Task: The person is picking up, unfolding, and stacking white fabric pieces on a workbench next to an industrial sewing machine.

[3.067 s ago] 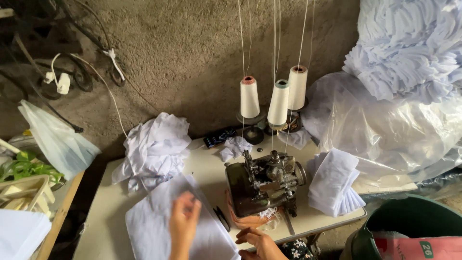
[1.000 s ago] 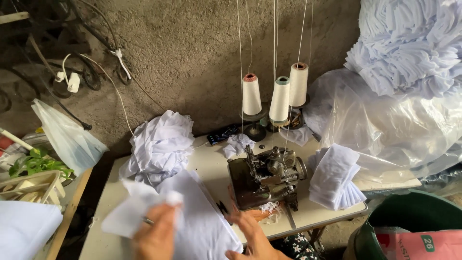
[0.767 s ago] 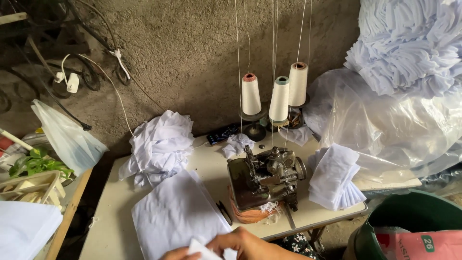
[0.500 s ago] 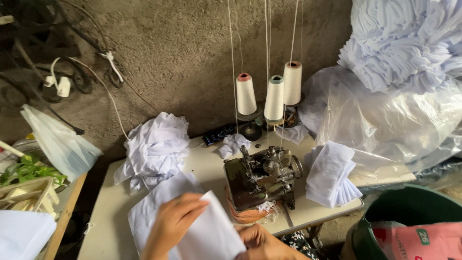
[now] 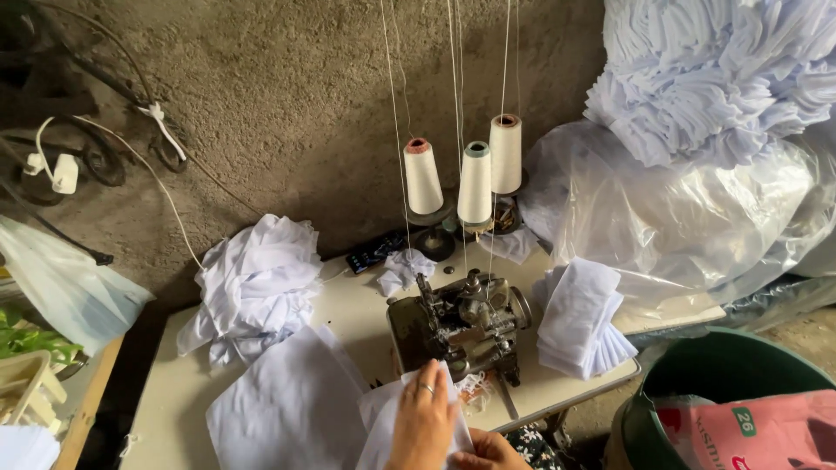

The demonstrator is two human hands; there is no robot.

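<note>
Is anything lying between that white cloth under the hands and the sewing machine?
Nothing visible. The left hand presses the white cloth flat, its far edge right at the front of the sewing machine. The right hand holds the cloth's near edge. The heaps of cloth lie off to the sides.

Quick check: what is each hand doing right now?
Left hand: flat, fingers extended, pressing the white cloth piece.
Right hand: mostly cut off at the frame edge; grip cannot be told.
</note>
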